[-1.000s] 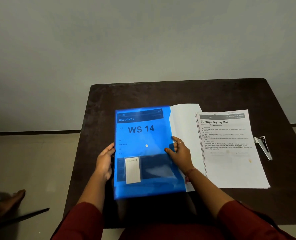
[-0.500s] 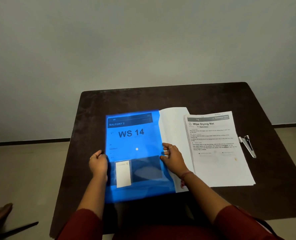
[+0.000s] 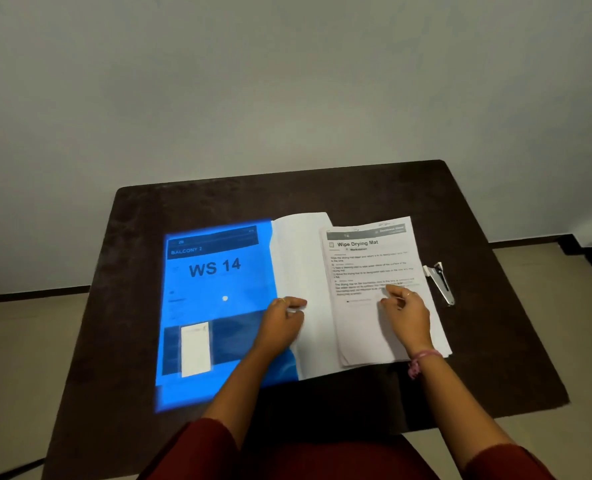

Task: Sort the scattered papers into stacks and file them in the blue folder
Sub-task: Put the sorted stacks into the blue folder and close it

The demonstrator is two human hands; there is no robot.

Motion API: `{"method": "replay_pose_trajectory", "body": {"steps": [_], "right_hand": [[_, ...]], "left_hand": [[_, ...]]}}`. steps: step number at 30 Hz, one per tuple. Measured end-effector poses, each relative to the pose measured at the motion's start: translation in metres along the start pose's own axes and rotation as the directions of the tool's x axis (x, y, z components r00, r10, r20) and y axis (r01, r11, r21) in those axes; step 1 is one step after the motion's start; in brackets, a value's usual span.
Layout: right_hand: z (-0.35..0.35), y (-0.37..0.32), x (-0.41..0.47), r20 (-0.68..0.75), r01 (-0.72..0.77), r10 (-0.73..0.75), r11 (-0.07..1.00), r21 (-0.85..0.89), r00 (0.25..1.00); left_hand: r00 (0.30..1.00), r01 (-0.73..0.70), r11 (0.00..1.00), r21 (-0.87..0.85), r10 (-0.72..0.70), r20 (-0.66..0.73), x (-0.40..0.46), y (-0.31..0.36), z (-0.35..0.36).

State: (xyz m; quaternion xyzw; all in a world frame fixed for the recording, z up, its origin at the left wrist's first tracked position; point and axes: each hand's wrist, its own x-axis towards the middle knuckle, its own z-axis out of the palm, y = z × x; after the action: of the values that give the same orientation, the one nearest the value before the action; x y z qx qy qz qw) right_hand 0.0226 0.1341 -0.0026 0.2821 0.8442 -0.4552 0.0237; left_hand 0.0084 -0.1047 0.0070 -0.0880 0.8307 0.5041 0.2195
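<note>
Blue folder cover, my left hand (image 3: 282, 322) now sits at its right edge, fingertips curled onto the white sheet where cover meets paper. Looks like a light pinch on that edge, but blur stops me confirming. Half a second ago that hand was at the folder's left edge; it has crossed over.

Right hand (image 3: 407, 315) has left the folder and now rests on the "Wipe Drying Mat" stack (image 3: 374, 265). Fingers bent, index extended onto the print, thumb beside it. Can't tell if it has a page corner nipped or is only pressing down.

Blue folder (image 3: 218, 306) lies flat on the left half of the table (image 3: 322, 188), "WS 14" sheet visible through the cover, small white card in the lower pocket. A plain white sheet (image 3: 301, 258) pokes out from its right side, overlapped by the stack. Stapler (image 3: 441, 282) sits just right of the stack, untouched.

My read: first batch is filed and the folder is being held steady; the right hand is going for the next stack. Roughly midway. Next move needs a clean lift of the whole stack, loose sheets could fan or slide.
</note>
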Motion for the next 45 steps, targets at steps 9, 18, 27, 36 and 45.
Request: {"method": "replay_pose_trajectory", "body": {"steps": [9, 18, 27, 36, 45], "right_hand": [[-0.053, 0.041, 0.041, 0.003, -0.156, 0.161, 0.961, -0.227, 0.987], [-0.066, 0.046, 0.051, 0.025, -0.069, 0.076, 0.974, -0.214, 0.997], [-0.077, 0.046, 0.051, 0.062, -0.026, 0.033, 0.993, -0.113, 0.998], [-0.081, 0.052, 0.044, 0.043, 0.015, -0.014, 1.0, -0.019, 0.999], [-0.079, 0.058, 0.046, 0.076, -0.079, 0.077, 0.996, 0.031, 0.994]], "left_hand": [[0.989, 0.116, 0.977, 0.177, -0.13, 0.066, 0.007, 0.038, 0.07], [0.968, 0.244, 0.965, 0.1, -0.236, -0.086, 0.009, 0.049, 0.098], [0.918, 0.342, 0.938, -0.047, -0.345, -0.194, 0.007, 0.051, 0.107], [0.922, 0.263, 0.927, -0.266, -0.323, -0.214, 0.011, 0.058, 0.113], [0.966, 0.037, 0.963, -0.267, -0.103, -0.238, 0.023, 0.064, 0.115]]}}
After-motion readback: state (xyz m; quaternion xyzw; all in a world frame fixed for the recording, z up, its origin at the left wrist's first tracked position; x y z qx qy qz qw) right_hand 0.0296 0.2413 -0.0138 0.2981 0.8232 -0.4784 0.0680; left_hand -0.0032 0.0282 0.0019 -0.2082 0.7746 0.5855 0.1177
